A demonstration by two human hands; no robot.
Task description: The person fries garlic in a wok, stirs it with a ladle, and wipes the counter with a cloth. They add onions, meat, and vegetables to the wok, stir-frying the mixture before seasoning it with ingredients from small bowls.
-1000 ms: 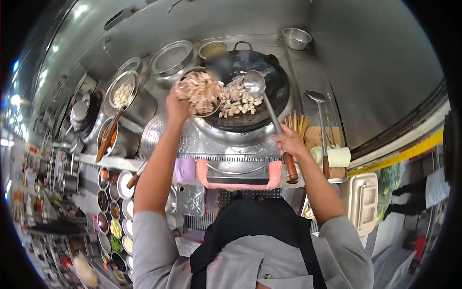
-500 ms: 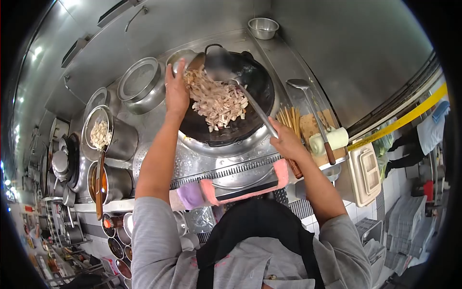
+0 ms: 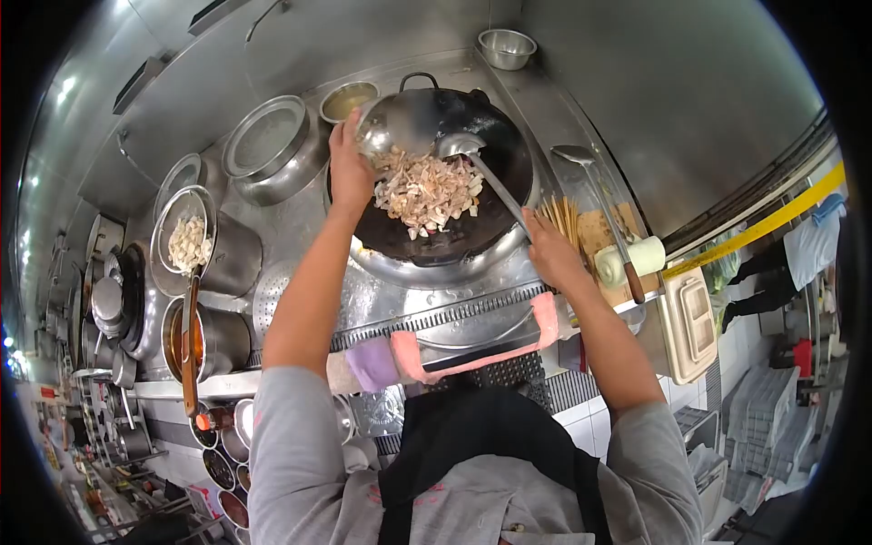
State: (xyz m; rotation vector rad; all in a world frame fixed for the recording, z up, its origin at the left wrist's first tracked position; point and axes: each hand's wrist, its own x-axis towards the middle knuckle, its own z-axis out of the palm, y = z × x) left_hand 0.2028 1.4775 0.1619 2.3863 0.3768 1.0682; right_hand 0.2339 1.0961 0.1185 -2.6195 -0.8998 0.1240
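Note:
A black wok (image 3: 502,173) sits on the stove with a pile of chopped pale-brown food (image 3: 427,193), perhaps meat or mushroom, in its middle. My left hand (image 3: 351,173) grips the rim of a shiny metal bowl (image 3: 381,127), tipped steeply over the wok's left side with its mouth toward the pile. My right hand (image 3: 554,250) is wrapped around the handle of a metal ladle (image 3: 490,179). The ladle's head is at the far edge of the pile, close to the tipped bowl.
Left of the wok are a lidded pot (image 3: 265,150), a bowl of yellowish liquid (image 3: 347,98) and a strainer of pale pieces (image 3: 190,243) on a pot. On the right lie bamboo sticks (image 3: 561,218), another ladle (image 3: 604,204) and a rolled cloth (image 3: 643,259). A small steel bowl (image 3: 507,50) stands behind.
The bowl has tipped further, and the food that was falling from it now lies in the wok. The ladle's head has moved beside the bowl.

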